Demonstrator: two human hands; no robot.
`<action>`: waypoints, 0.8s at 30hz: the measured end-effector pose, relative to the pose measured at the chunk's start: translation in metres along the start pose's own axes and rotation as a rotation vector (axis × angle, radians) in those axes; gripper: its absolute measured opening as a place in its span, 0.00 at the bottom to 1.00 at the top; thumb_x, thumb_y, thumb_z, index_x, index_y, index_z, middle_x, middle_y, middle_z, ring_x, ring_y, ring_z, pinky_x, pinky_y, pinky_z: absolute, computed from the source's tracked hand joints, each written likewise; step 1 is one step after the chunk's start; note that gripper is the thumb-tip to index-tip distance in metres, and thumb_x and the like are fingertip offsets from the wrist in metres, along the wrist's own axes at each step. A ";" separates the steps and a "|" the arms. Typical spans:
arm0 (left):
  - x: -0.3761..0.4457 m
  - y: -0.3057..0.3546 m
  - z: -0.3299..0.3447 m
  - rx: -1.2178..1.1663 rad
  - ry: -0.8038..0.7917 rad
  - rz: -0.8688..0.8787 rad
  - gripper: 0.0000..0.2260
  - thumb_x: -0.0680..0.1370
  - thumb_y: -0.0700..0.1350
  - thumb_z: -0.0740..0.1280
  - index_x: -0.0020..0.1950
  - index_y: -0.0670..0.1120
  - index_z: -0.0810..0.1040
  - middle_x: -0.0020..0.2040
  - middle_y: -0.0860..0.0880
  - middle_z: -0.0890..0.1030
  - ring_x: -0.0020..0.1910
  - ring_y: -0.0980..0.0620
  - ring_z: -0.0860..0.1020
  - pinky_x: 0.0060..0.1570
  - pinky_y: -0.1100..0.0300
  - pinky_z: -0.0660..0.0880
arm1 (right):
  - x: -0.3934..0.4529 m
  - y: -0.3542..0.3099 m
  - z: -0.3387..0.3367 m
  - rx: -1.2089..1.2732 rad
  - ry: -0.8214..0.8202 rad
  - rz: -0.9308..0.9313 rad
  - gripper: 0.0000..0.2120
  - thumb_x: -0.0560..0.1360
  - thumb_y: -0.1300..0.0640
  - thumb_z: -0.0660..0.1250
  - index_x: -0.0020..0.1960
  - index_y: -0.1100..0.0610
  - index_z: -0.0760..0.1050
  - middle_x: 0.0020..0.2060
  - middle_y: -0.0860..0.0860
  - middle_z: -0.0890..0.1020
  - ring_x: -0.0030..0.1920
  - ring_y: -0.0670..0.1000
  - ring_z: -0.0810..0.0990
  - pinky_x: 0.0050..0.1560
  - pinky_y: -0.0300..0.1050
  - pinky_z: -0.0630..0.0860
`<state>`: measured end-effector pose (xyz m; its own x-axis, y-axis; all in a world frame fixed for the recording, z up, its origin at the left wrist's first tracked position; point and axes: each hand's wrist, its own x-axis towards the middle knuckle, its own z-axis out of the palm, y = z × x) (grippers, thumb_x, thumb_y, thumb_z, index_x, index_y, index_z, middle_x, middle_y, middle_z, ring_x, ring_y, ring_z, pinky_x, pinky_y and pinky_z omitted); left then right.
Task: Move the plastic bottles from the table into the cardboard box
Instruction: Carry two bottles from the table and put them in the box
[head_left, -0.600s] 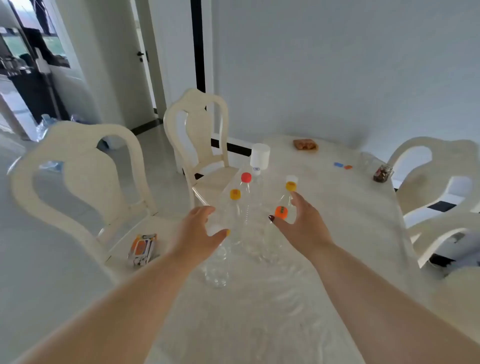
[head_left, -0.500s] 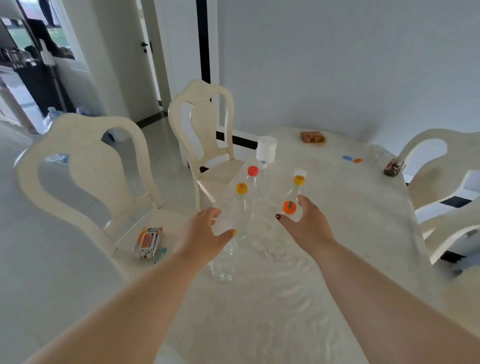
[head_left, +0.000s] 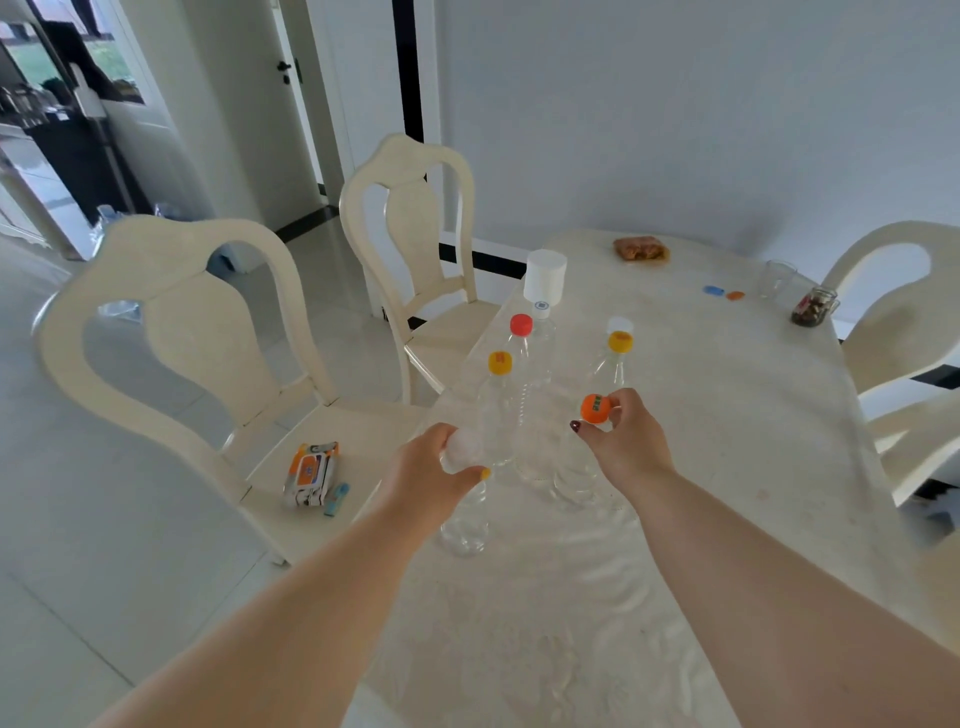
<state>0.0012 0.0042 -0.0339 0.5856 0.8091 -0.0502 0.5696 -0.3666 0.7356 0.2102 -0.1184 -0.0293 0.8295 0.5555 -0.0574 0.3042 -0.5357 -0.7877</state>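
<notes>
Several clear plastic bottles stand upright in a cluster on the pale table (head_left: 701, 426). My left hand (head_left: 431, 473) grips the neck of the nearest bottle, a white-capped one (head_left: 464, 519) at the table's left edge. My right hand (head_left: 623, 441) pinches the neck of the orange-capped bottle (head_left: 595, 408). Behind them stand a yellow-capped bottle (head_left: 500, 395), a red-capped bottle (head_left: 521, 332), another yellow-capped bottle (head_left: 619, 353) and a further bottle with a white cap (head_left: 540, 312). No cardboard box is in view.
Two cream chairs (head_left: 171, 332) stand along the table's left side, the near seat holding a packet of wipes (head_left: 310, 474). A white cylinder (head_left: 544, 275), a snack (head_left: 640, 248), a glass (head_left: 777, 278) and a jar (head_left: 813, 307) sit farther back. Another chair (head_left: 893, 312) is at the right.
Both hands have closed on bottle necks: the left on the white-capped bottle, the right on the orange-capped one. My view has shifted slightly.
</notes>
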 end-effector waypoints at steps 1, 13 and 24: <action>0.001 -0.001 0.000 -0.003 -0.004 0.007 0.15 0.72 0.51 0.75 0.57 0.54 0.77 0.50 0.56 0.81 0.50 0.53 0.78 0.40 0.64 0.68 | -0.002 0.000 0.001 -0.014 -0.006 -0.013 0.14 0.75 0.51 0.72 0.56 0.53 0.71 0.55 0.49 0.77 0.50 0.54 0.75 0.36 0.42 0.67; -0.003 0.015 0.010 -0.050 -0.125 0.241 0.15 0.70 0.54 0.75 0.54 0.61 0.77 0.49 0.59 0.82 0.52 0.53 0.80 0.48 0.62 0.73 | -0.073 0.022 -0.054 0.217 0.132 -0.031 0.04 0.75 0.52 0.73 0.48 0.46 0.78 0.48 0.44 0.82 0.55 0.49 0.78 0.51 0.41 0.69; -0.058 0.194 0.082 -0.176 -0.473 0.664 0.20 0.74 0.44 0.76 0.65 0.50 0.78 0.56 0.49 0.85 0.58 0.48 0.81 0.59 0.57 0.74 | -0.196 0.064 -0.239 0.087 0.603 0.085 0.06 0.75 0.44 0.70 0.47 0.45 0.77 0.39 0.41 0.81 0.40 0.45 0.79 0.36 0.37 0.69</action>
<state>0.1250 -0.1509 0.0566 0.9707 0.1575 0.1816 -0.0547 -0.5907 0.8050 0.1788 -0.4137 0.0783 0.9756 0.0421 0.2153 0.2076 -0.4944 -0.8441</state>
